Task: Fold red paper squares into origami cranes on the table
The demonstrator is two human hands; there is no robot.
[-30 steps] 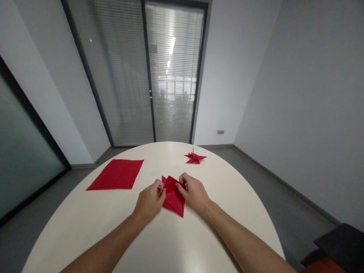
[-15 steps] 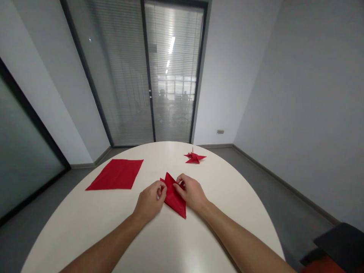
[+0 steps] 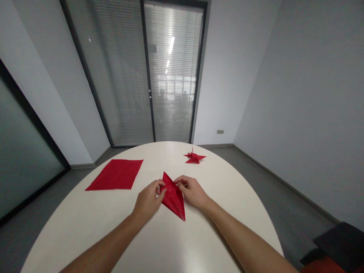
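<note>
A partly folded red paper lies on the white round table, shaped like a narrow kite with its point toward me. My left hand pinches its left edge with curled fingers. My right hand pinches the right edge, thumb and forefinger closed on a flap near the top.
A flat red paper square lies at the table's left. A finished red origami crane stands at the far right of the table. Glass doors with blinds fill the wall beyond. A dark chair sits at the lower right.
The side flaps have been folded inward, so the paper has narrowed from a wide shape to a slim kite. Both hands have stayed on its edges.
</note>
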